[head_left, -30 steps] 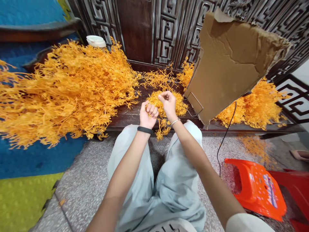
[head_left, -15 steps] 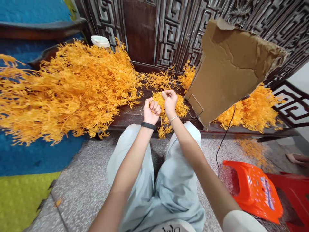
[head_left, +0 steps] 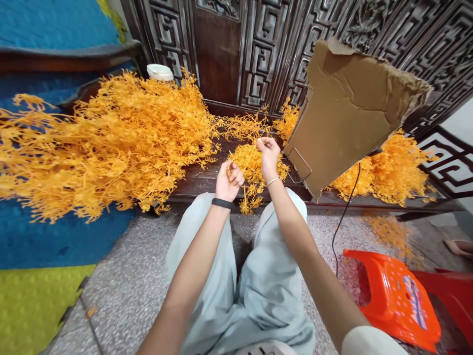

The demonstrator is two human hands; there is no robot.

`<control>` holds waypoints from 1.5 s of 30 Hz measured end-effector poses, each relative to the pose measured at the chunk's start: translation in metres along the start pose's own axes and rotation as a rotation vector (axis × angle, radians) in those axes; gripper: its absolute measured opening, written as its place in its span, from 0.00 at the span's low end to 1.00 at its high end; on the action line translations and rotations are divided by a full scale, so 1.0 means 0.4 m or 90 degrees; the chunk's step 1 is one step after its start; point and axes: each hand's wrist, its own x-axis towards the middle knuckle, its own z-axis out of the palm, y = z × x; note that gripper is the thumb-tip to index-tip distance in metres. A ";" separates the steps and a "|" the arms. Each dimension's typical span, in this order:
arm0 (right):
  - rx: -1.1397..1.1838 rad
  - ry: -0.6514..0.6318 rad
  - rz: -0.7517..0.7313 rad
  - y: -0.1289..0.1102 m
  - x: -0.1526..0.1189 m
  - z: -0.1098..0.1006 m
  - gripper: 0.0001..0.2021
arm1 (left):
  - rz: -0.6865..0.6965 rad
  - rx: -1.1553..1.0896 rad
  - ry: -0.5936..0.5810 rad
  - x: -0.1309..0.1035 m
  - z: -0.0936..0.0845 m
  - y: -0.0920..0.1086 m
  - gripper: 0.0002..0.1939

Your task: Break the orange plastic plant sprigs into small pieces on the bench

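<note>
My left hand (head_left: 229, 183), with a black band at the wrist, is curled closed around an orange plastic plant strand that shows at its thumb. To its right and a little farther off, my right hand (head_left: 270, 157) is closed in a pinch; a thin orange strand appears to run from its fingertips toward the left hand. Behind and between them lies a small heap of orange plastic sprigs (head_left: 246, 159) on the dark wooden bench (head_left: 199, 183). Part of that heap hangs over the bench's front edge. The fingers hide most of what they grip.
A big pile of orange sprigs (head_left: 121, 143) covers the bench's left side, near a white lidded tub (head_left: 159, 72). On the right, a cardboard sheet (head_left: 347, 108) leans by a wire frame, with more sprigs (head_left: 397, 167) behind it. A red-orange plastic stool (head_left: 399, 296) stands on the floor near a black cord (head_left: 345, 217).
My hands have moved farther apart, the right one shifting rightward and the left one slightly left. Both stay closed. The whole view has tilted slightly.
</note>
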 end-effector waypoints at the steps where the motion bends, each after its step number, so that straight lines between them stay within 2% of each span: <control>1: 0.000 0.012 -0.011 0.002 0.002 -0.003 0.10 | -0.009 -0.004 0.002 0.000 0.003 -0.002 0.23; 4: 0.006 0.067 -0.026 0.002 0.010 -0.005 0.09 | -0.018 -0.028 0.022 0.000 0.014 -0.015 0.21; 7: 0.021 0.116 0.001 0.000 0.016 0.000 0.06 | -0.011 -0.051 0.049 0.006 0.025 -0.029 0.20; 13: 0.015 0.159 0.028 0.000 0.030 -0.001 0.04 | -0.005 -0.074 0.074 0.012 0.040 -0.033 0.20; 22: -0.081 0.210 0.016 0.008 0.039 -0.005 0.05 | -0.019 -0.076 0.058 0.018 0.071 -0.047 0.21; 24: -0.072 0.253 0.042 0.005 0.059 -0.028 0.06 | -0.039 -0.066 0.065 0.006 0.063 -0.052 0.21; 27: -0.016 0.380 0.136 -0.003 0.106 -0.103 0.08 | -0.124 -0.019 0.084 -0.036 0.030 -0.054 0.21; 29: -0.002 0.401 0.151 -0.006 0.130 -0.156 0.09 | -0.160 0.003 0.107 -0.067 0.004 -0.047 0.22; 32: -0.018 0.304 0.125 -0.003 0.135 -0.191 0.10 | -0.114 0.016 0.101 -0.090 -0.017 -0.028 0.22; 36: -0.054 0.097 0.107 -0.008 0.103 -0.154 0.09 | -0.084 0.029 0.065 -0.085 -0.016 -0.015 0.23; 39: -0.087 -0.048 0.155 -0.017 0.087 -0.124 0.04 | -0.094 0.047 0.036 -0.083 -0.014 -0.020 0.25; 41: -0.126 -0.099 0.203 -0.020 0.083 -0.116 0.03 | -0.105 0.061 0.011 -0.086 -0.014 -0.023 0.26; 45: -0.183 -0.116 0.244 -0.019 0.079 -0.116 0.05 | -0.093 0.066 -0.023 -0.094 -0.011 -0.023 0.26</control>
